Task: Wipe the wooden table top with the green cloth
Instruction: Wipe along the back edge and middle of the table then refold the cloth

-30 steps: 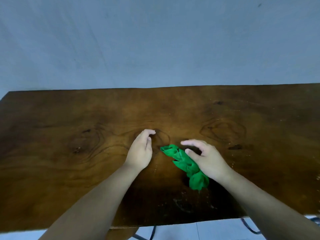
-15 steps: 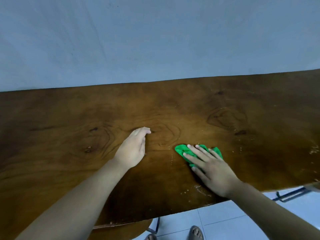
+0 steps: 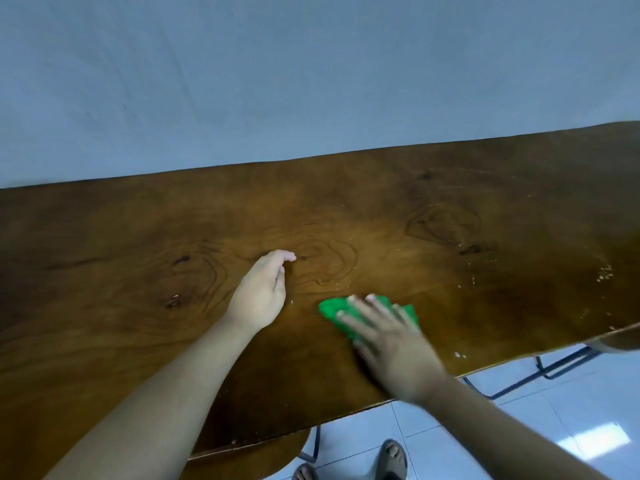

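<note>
**Right palm flat on green cloth, left hand bare on wood**

Right hand [image 3: 388, 337] spread flat, fingers extended and slightly blurred, pressed down on top of the green cloth [image 3: 332, 311]. No grip closed around the fabric; pinned under palm and fingers only. Cloth bunched on the wooden table top [image 3: 121, 244], toward the near edge and right of centre, with green showing past the fingertips on the left and far sides.

Left hand [image 3: 259, 294] placed just left of the cloth, apart from it, nothing held. Fingers loosely curled and together, edge of the hand and fingertips resting on the wood beside a swirl of grain.

Pale crumbs or specks [image 3: 604, 271] scattered toward the right end of the top, a few more near the right near edge. Blue-grey wall [image 3: 311, 81] beyond the far edge. Below the near edge, white floor tiles [image 3: 571, 420], dark metal frame bars [image 3: 561, 365], and sandalled feet [image 3: 391, 460].
</note>
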